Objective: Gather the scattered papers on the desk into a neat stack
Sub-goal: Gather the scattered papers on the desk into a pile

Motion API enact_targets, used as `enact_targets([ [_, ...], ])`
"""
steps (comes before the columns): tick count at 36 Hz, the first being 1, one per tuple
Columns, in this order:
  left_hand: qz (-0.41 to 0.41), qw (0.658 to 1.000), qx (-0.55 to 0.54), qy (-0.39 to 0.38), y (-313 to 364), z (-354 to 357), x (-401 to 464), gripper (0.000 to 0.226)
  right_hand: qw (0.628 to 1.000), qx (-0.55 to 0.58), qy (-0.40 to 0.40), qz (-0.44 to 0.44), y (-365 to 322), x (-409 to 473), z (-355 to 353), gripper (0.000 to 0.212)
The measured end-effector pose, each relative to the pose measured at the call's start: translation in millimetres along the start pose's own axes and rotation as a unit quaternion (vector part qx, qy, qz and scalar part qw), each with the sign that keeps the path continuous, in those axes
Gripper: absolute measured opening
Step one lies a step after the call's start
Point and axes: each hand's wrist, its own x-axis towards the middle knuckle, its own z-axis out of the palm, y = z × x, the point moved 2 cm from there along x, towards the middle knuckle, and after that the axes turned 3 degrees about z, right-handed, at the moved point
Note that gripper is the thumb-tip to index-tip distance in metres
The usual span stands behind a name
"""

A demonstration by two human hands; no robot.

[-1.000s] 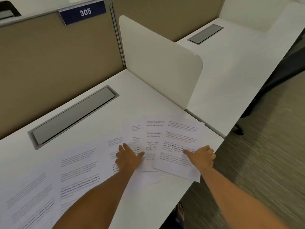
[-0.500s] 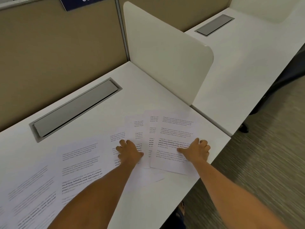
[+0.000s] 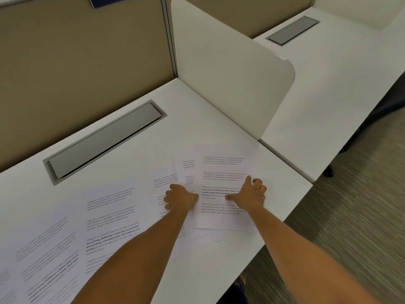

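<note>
Several printed white papers lie fanned across the white desk (image 3: 131,150). The rightmost sheet (image 3: 221,170) overlaps two others (image 3: 186,163) near the desk's right corner. More sheets (image 3: 109,207) spread toward the left, and further ones (image 3: 43,244) reach the lower left edge of the view. My left hand (image 3: 179,199) rests on the overlapped sheets with its fingers curled in against the paper. My right hand (image 3: 249,195) presses flat on the rightmost sheet, thumb stretched left and index finger pointing away from me.
A grey cable hatch (image 3: 105,139) is set into the desk behind the papers. A white divider panel (image 3: 230,69) stands on the right, with a second desk (image 3: 328,84) beyond it. A tan partition wall (image 3: 76,51) backs the desk. The desk's front edge drops to carpet (image 3: 350,216).
The rightmost sheet has slid left under my right hand and now covers more of its neighbours. My left hand's fingers have curled in from flat.
</note>
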Motion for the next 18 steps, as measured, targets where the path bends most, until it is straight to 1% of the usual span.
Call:
enact_targets([
  [3,0.014,1.0,0.0,-0.003,0,2,0,0.092,1.0,-0.001,-0.004,-0.01,-8,-3,5,0.115],
  [5,0.021,1.0,-0.001,-0.004,2,3,-1,0.09,1.0,-0.003,-0.004,-0.014,-12,-5,8,0.114],
  [9,0.041,0.999,0.013,-0.01,8,6,-4,0.072,1.0,0.001,-0.007,-0.019,-18,-9,13,0.115],
  [12,0.03,0.999,0.02,0.003,15,7,-8,0.064,1.0,0.003,-0.008,-0.018,-19,-11,16,0.115],
  [15,0.032,0.999,0.011,0.016,20,8,-13,0.069,1.0,0.006,-0.008,-0.021,-19,-12,18,0.115],
  [18,0.062,0.998,-0.024,0.013,22,8,-15,0.076,1.0,0.017,-0.009,-0.022,-19,-12,19,0.115],
])
